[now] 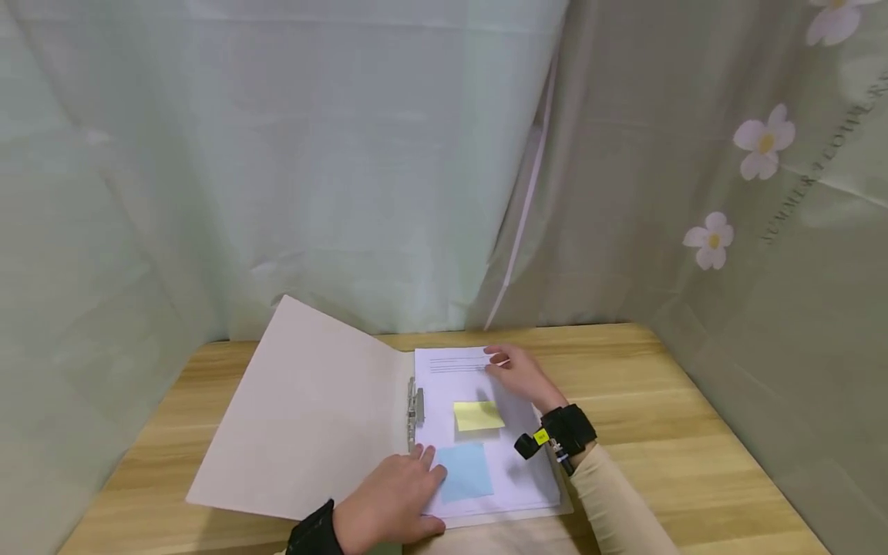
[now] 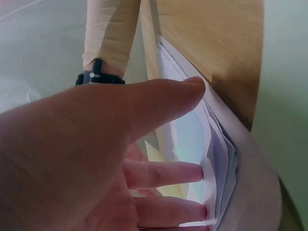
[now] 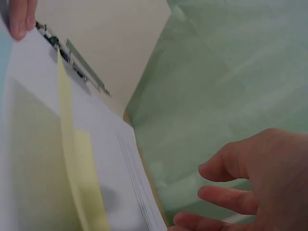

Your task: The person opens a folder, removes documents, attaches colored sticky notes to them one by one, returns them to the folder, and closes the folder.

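An open ring folder (image 1: 312, 432) lies on the table with its cover raised to the left. White sheets (image 1: 444, 385) lie inside beside a metal clip mechanism (image 1: 415, 408); the top one has printed lines near its upper edge. A yellow sticky note (image 1: 479, 416) and a blue sticky note (image 1: 465, 472) are on the top sheet. My left hand (image 1: 395, 493) rests with extended fingers at the sheets' lower left, touching the blue note's side. My right hand (image 1: 522, 378) is by the top right corner, thumb and fingers apart (image 3: 269, 183), nothing visibly held.
The wooden table (image 1: 680, 432) extends on both sides of the folder. A pale curtain (image 1: 333, 169) hangs behind it, and a curtain with white flowers (image 1: 763, 142) hangs on the right. A black camera (image 1: 565, 432) is strapped to the right wrist.
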Available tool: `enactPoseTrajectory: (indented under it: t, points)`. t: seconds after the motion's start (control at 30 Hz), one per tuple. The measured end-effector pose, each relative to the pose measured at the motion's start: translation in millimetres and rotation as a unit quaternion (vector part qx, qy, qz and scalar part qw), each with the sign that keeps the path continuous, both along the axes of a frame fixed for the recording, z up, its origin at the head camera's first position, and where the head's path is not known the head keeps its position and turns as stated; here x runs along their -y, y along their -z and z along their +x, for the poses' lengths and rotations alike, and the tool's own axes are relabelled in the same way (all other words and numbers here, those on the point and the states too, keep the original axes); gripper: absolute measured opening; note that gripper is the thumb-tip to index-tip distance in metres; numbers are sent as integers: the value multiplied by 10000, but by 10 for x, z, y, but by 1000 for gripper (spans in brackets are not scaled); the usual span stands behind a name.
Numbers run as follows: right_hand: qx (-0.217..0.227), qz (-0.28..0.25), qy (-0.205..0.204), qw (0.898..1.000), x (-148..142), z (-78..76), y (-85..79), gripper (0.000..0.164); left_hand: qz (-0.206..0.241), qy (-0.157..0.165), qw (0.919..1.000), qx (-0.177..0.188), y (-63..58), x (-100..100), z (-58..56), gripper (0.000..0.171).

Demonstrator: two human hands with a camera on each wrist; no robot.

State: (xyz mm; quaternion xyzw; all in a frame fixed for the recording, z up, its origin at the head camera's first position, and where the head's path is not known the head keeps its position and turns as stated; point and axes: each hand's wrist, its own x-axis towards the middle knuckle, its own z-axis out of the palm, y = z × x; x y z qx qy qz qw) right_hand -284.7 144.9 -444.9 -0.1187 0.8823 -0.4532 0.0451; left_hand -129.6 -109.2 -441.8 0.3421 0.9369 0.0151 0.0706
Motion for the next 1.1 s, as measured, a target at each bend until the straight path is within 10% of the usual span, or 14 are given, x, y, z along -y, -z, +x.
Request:
enactPoseTrajectory:
  t: [0.37, 0.7, 1.1]
  points:
    - [216, -64, -659, 9976, 463, -90, -11, 44, -339, -227, 9942, 990, -56, -159, 33, 76]
    - [202, -120, -1263, 9917, 679, -140, 50, 42, -830, -123, 9942, 676, -134, -244, 126, 81]
    - [218, 22, -1009, 9947, 824, -45, 183, 30, -938, -148, 9924, 777, -148, -289, 149, 84]
